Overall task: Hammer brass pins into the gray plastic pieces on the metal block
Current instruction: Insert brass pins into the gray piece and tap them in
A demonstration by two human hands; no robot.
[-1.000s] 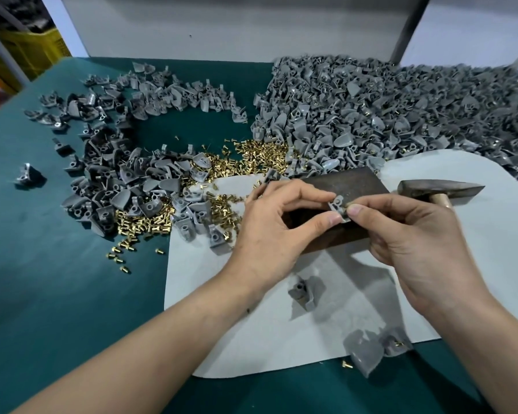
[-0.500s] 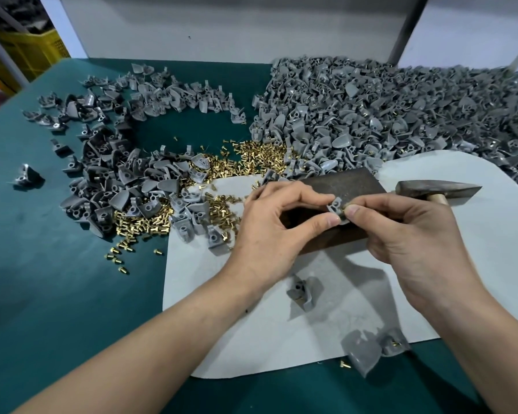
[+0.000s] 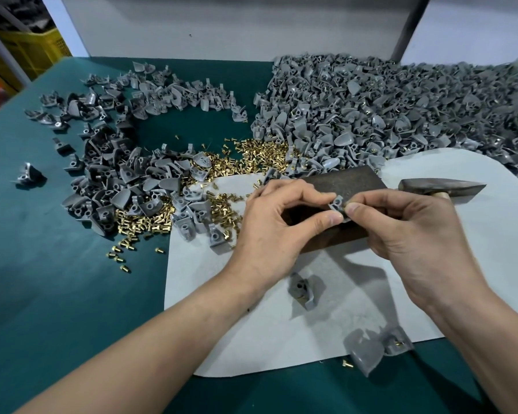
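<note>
The heaped plastic pieces [image 3: 401, 109] are gray, matt and smooth, as is the one plastic piece [image 3: 338, 203] held up. The brass pins [image 3: 251, 156] gleam. The metal block [image 3: 341, 182] looks dark, dull and rough. The hammer head [image 3: 440, 186] is dull metal on a pale wooden handle [image 3: 441, 195]. The white sheet [image 3: 281, 339] and the green table cover [image 3: 57, 279] are matt.

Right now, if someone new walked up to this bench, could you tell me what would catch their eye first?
Most likely the huge heap of gray plastic pieces filling the far right of the table, with a glittering spill of brass pins at its left edge. Next, at centre, the left hand and right hand pinch one gray piece over the dark metal block, the hammer lying just right of it.
</note>
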